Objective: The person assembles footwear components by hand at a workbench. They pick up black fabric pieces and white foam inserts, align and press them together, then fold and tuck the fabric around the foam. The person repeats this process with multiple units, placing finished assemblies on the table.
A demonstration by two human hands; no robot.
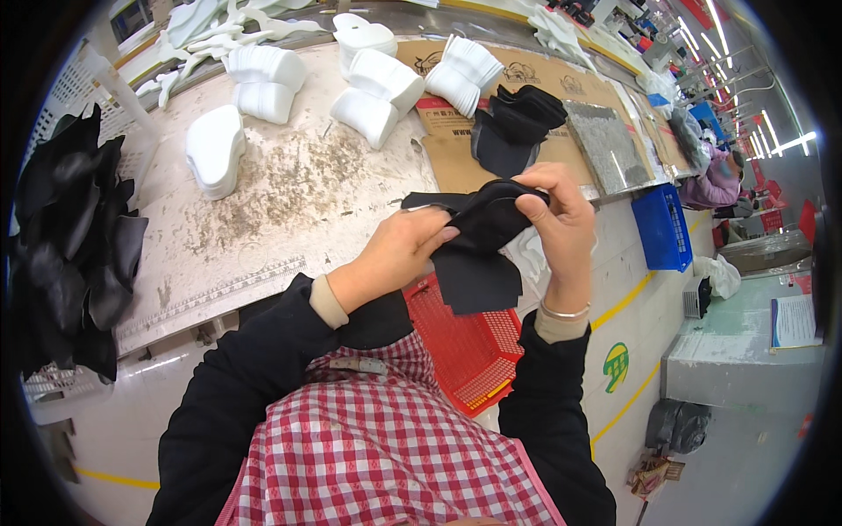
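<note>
In front of my chest, over the table's near edge, I hold a black shoe upper (478,279) with both hands. It looks soft and folded, with one flap hanging down. My left hand (396,248) grips its left side, thumb and fingers pressed together on the material. On the upper right, my right hand (561,219) pinches the curved edge between thumb and fingers. Just beyond, a stack of similar black pieces (517,123) lies on a cardboard sheet (452,162). Part of the held upper is hidden behind my fingers.
Stacks of white shaped pieces (377,96) stand across the stained table (263,202). A heap of black pieces (74,228) fills the left side. A grey slab (608,147) lies at right. Below are a red basket (460,351) and a blue crate (660,230). Another person (715,180) sits far right.
</note>
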